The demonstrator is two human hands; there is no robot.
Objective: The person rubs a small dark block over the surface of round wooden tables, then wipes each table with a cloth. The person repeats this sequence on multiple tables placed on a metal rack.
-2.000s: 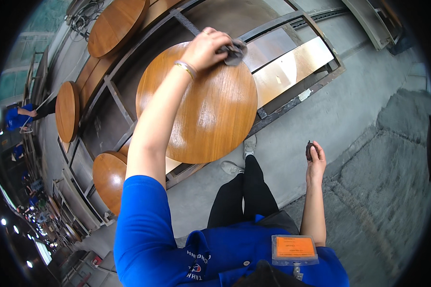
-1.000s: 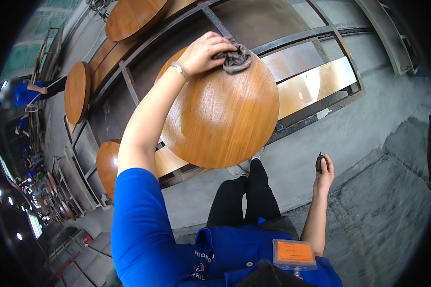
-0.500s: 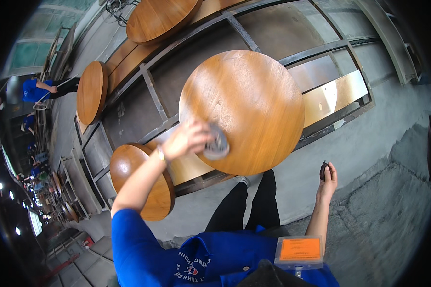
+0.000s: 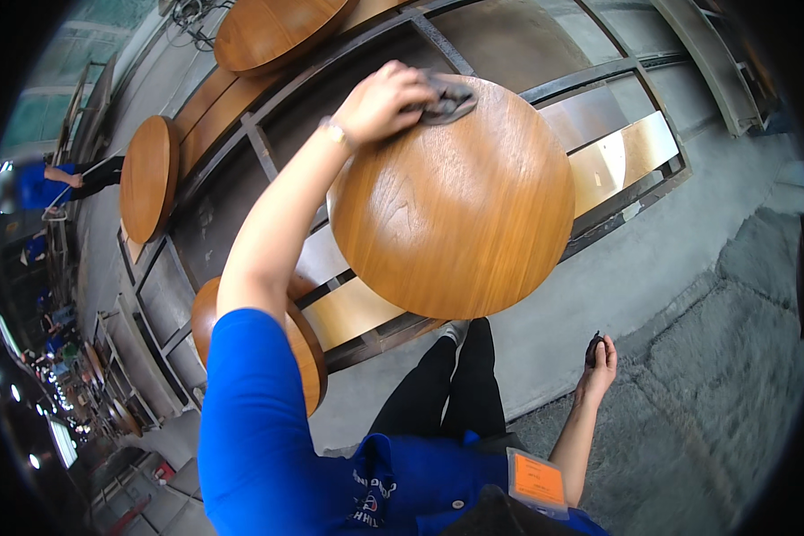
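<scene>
A round wooden tabletop (image 4: 456, 205) with a glossy brown grain lies in front of me on a metal frame. My left hand (image 4: 389, 103) reaches to its far left edge, fingers closed on a dark grey cloth (image 4: 449, 100) that presses against the wood there. Off to the right, away from the tabletop, my right hand (image 4: 601, 364) hangs over the floor. Its fingers are curled round a small dark object (image 4: 593, 349), whose kind I cannot make out.
The metal frame (image 4: 590, 93) carries boards (image 4: 630, 161). More round tops lie at the near left (image 4: 308, 357), far left (image 4: 148, 179) and back (image 4: 277, 34). A person in blue (image 4: 36, 186) stands at the far left. Grey concrete floor (image 4: 688, 375) spreads to my right.
My left hand and the cloth have swept from the near left part of the tabletop to its far edge. The right hand stays low at the right, still holding the dark object.
</scene>
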